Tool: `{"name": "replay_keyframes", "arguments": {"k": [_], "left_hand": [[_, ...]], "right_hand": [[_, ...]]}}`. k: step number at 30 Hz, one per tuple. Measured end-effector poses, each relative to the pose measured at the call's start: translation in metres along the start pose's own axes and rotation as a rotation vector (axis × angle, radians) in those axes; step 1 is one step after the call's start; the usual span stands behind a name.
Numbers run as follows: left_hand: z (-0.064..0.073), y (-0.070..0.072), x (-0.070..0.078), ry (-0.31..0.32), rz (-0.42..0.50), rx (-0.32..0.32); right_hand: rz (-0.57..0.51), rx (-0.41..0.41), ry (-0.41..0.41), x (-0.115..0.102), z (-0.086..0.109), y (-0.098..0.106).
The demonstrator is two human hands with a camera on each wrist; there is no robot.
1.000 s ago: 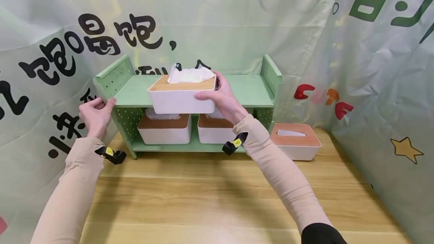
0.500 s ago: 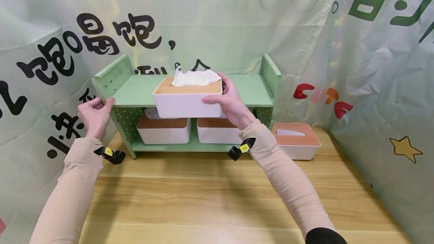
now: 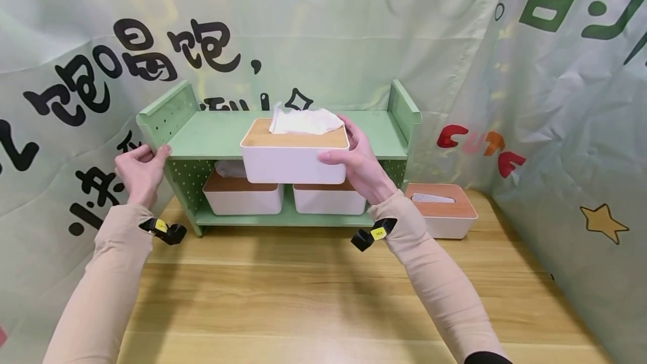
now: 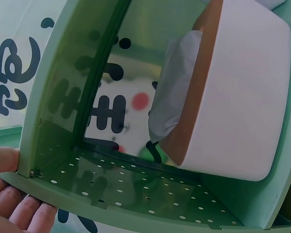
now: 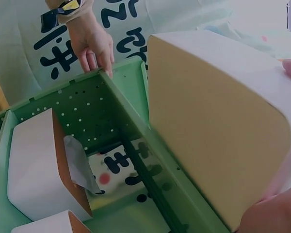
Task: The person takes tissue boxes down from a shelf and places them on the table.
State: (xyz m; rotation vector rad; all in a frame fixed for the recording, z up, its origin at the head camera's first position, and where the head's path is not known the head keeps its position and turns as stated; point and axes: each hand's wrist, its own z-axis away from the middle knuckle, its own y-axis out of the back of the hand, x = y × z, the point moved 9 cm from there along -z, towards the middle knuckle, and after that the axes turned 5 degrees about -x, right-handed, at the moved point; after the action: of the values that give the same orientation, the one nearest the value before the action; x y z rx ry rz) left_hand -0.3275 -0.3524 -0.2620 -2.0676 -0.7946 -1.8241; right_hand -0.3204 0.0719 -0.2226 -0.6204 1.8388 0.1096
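Draped from 9 round to 3 o'clock, a printed curtain [image 3: 354,27], lettered with black characters [image 3: 136,47] near 10, not safely legible, a big green 的 [image 3: 597,8] at 2, and coloured letters [image 3: 494,142] at 3, apparently CUTE, with a yellow star [image 3: 604,223] farther out. Spread toward 6, a wood-grain table [image 3: 303,296]. Standing on it, a green shelf [image 3: 202,133] with perforated ends. Reaching in from 8 and between 4 and 5, two sleeved arms [image 3: 440,274], the right one overlapping a corner of the far box [image 3: 445,226], on the table toward 4. At centre, held up before the upper deck, the white box [image 3: 285,164] with wooden lid and tissue [image 3: 305,121], blocking part of the deck's front edge and the lids below. Inside the lower tier, the left box [image 3: 244,201] at 8 and the middle box [image 3: 328,202] at 6. Grasping the white box's right end, thumb across its front, the right hand [image 3: 366,170] at 3. Gripping the shelf's left edge at 9, the left hand [image 3: 142,173]. Strapped to the wrists, black cameras [image 3: 371,233] with yellow labels [image 3: 378,233], too small to read.
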Motion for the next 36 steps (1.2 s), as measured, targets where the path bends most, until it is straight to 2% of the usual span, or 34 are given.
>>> {"name": "replay_keyframes", "arguments": {"k": [19, 30, 36], "left_hand": [[0.0, -0.001, -0.002, 0.025, 0.015, -0.002], [-0.002, -0.002, 0.0, 0.014, 0.016, -0.004], [-0.001, -0.001, -0.001, 0.008, 0.006, 0.009]], "right_hand": [[0.013, 0.029, -0.018, -0.008, 0.028, 0.014], [0.029, 0.024, 0.038, -0.015, 0.045, 0.023], [0.02, 0.013, 0.042, -0.013, 0.054, 0.028]]}}
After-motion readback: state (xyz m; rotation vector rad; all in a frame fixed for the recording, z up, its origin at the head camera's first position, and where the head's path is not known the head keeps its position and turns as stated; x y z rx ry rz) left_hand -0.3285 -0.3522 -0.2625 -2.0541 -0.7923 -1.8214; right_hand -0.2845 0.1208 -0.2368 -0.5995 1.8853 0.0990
